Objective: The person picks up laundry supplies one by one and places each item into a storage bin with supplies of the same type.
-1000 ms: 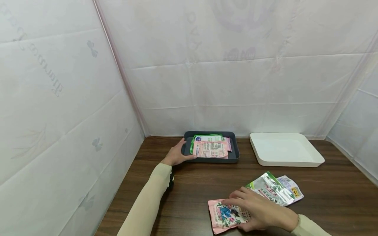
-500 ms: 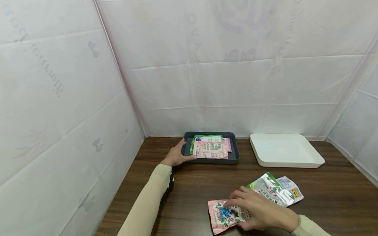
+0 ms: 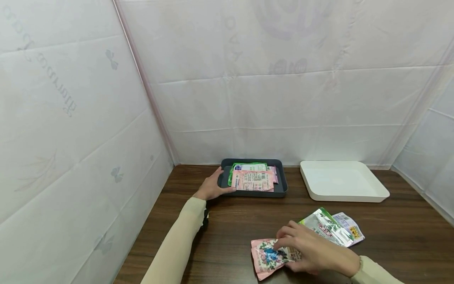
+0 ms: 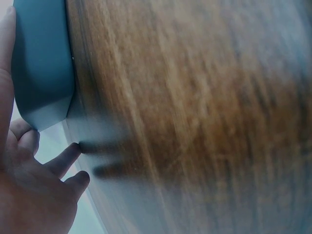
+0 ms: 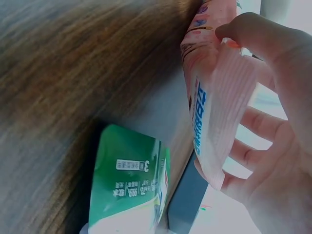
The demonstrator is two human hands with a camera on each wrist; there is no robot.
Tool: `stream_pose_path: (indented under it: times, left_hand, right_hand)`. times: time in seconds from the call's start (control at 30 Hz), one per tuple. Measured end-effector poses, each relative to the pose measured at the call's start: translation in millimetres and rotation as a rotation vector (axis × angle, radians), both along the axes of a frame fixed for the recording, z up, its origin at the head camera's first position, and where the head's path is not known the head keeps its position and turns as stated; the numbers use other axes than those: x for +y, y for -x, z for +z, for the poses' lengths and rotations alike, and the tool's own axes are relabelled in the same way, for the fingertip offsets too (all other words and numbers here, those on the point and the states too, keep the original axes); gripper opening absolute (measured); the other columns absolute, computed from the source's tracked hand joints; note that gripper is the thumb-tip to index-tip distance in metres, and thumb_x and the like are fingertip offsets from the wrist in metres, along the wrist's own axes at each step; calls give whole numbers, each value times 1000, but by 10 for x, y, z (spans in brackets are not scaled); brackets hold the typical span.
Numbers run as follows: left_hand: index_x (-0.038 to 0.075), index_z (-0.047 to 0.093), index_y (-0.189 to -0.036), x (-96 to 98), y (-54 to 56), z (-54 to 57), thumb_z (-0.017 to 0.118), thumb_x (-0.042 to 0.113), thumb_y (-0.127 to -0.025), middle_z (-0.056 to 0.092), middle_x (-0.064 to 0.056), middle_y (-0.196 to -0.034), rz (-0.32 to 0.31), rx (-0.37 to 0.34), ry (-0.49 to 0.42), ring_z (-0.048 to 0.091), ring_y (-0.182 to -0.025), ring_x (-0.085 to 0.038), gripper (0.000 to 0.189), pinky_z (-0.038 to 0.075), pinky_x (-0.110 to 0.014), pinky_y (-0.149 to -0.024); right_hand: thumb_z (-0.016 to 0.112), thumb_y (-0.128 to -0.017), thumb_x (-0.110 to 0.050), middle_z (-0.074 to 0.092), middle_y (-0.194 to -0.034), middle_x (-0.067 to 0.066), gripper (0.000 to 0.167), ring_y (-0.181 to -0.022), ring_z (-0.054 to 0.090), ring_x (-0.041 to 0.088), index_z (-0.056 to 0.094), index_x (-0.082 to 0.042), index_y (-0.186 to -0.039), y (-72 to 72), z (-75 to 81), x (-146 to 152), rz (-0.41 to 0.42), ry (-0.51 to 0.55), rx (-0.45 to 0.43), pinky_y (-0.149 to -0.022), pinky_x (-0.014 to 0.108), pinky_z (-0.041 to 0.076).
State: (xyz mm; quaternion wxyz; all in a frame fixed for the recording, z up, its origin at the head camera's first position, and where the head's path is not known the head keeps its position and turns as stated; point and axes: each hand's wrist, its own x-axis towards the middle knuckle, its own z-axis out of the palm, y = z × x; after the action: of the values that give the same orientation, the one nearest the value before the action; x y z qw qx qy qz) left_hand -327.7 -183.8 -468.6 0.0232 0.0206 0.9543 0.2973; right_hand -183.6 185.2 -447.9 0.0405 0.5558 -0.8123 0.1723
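right hand has fingers pinching a pink floral plastic pouch, left hand just touches a dark grey rectangular tray, fingers loosely spread

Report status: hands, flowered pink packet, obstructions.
Right hand grips flowered pink packet. Left hand at near-left corner of dark tray. Silver-green pouch beside right hand, likely no obstruction.

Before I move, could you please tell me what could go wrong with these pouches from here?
The right hand grips the pink floral pouch near one end, so its free end may droop or slip loose. The green-and-silver pouch lies close to that hand and might be knocked or dragged along. The left hand touches one end of the dark gray tray; a push there could slide it and perhaps shift the overlapping pouches inside.
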Motion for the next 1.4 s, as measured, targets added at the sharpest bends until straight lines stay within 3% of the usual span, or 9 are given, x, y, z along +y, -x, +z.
stream_pose_path:
  times: [0.67, 0.9, 1.03, 1.4]
  left_hand:
    - [9, 30, -162, -8, 2, -16, 79, 64, -81, 20, -8, -171, -19, 6, -2, 30, -152, -35, 110, 32, -54, -119]
    - [8, 29, -162, -11, 5, -20, 79, 63, -81, 20, -8, -171, -24, 13, -6, 30, -152, -35, 110, 33, -54, -119]
    - [8, 29, -162, -9, -3, -14, 79, 63, -81, 19, -7, -171, -26, 10, 0, 30, -152, -35, 110, 32, -54, -119]
    - [8, 29, -162, -5, -12, 0, 78, 64, -82, 19, -7, -171, -26, 3, 7, 30, -152, -36, 109, 32, -55, -119]
  right_hand:
    - [84, -85, -31, 63, -118, -10, 28, -103, 50, 8, 71, -37, -109, 66, 140, 20, -30, -18, 36, -78, 34, 52]
    - [84, -84, -31, 63, -118, -10, 20, -102, 51, 10, 68, -40, -91, 94, 175, 17, -40, -28, 64, -76, 33, 51]
    - [81, -88, -33, 63, -119, -9, 14, -102, 51, 11, 70, -42, -88, 110, 210, 24, -39, -55, 49, -75, 33, 50]
    - [84, -84, -30, 64, -118, -8, 17, -105, 52, 13, 71, -41, -86, 175, 326, 7, -30, -46, 139, -78, 38, 51]
